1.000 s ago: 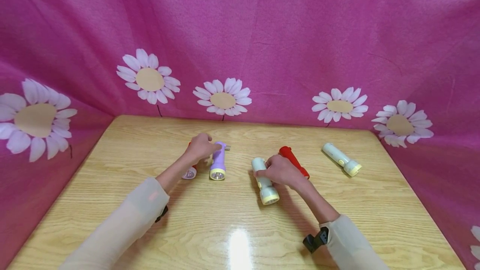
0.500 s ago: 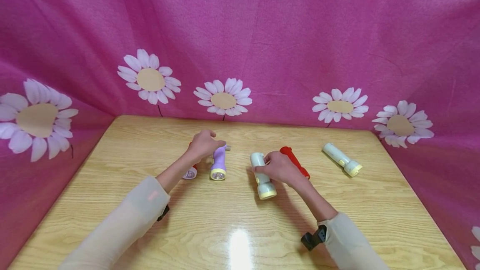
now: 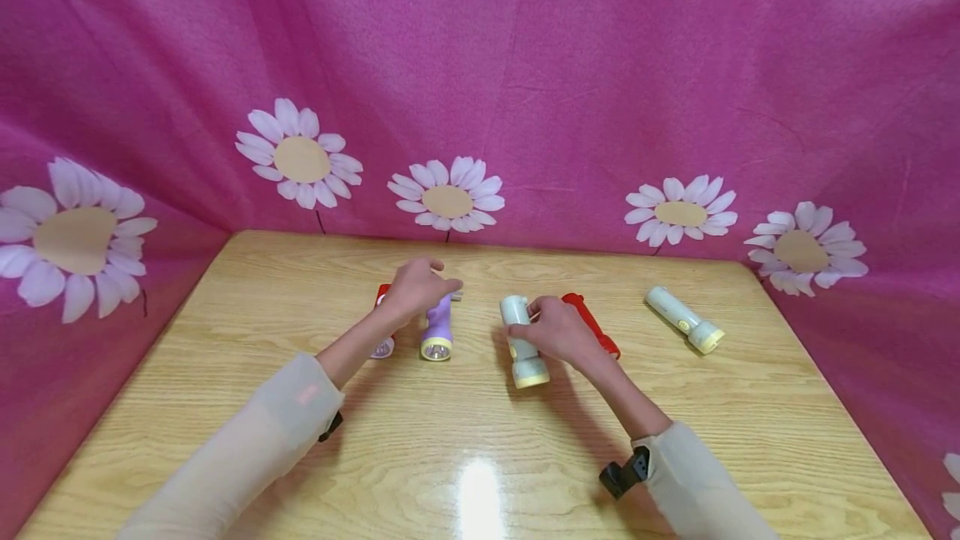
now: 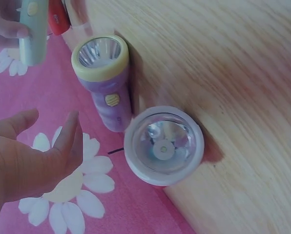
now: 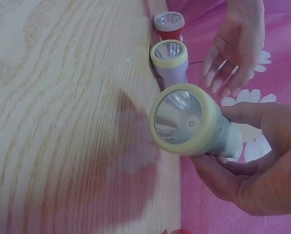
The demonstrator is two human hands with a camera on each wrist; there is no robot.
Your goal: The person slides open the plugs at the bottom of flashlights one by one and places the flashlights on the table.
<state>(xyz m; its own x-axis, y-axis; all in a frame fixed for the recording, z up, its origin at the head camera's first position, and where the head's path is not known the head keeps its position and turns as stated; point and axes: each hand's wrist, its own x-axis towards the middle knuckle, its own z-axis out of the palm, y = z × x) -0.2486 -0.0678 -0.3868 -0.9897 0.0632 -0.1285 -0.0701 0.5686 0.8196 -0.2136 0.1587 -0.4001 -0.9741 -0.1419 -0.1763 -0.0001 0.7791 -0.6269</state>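
Note:
My right hand (image 3: 558, 330) grips a pale grey-green flashlight (image 3: 529, 367) with a cream rim, between thumb and fingers. In the right wrist view this flashlight (image 5: 204, 122) is raised off the table, lens end facing the camera. My left hand (image 3: 420, 286) hovers over the tail of a purple flashlight (image 3: 438, 330) with a yellow rim. Seen from the left wrist, that left hand (image 4: 38, 158) has its fingers extended and holds nothing, apart from the purple flashlight. Close on its left lies a red flashlight (image 3: 384, 347) with a whitish rim, partly hidden by the left arm.
Behind the right hand lies another red flashlight (image 3: 591, 323), partly covered. A second pale grey-green flashlight (image 3: 682, 319) rests farther right. The wooden table (image 3: 405, 448) ends at a pink flowered cloth (image 3: 555, 107) on its back and sides. Metal prongs (image 3: 456, 296) show beside the purple flashlight's tail.
My right hand has shifted the pale flashlight slightly away from me, turning it more upright in view. My left hand has lifted off the purple flashlight's tail and drifted slightly back and right.

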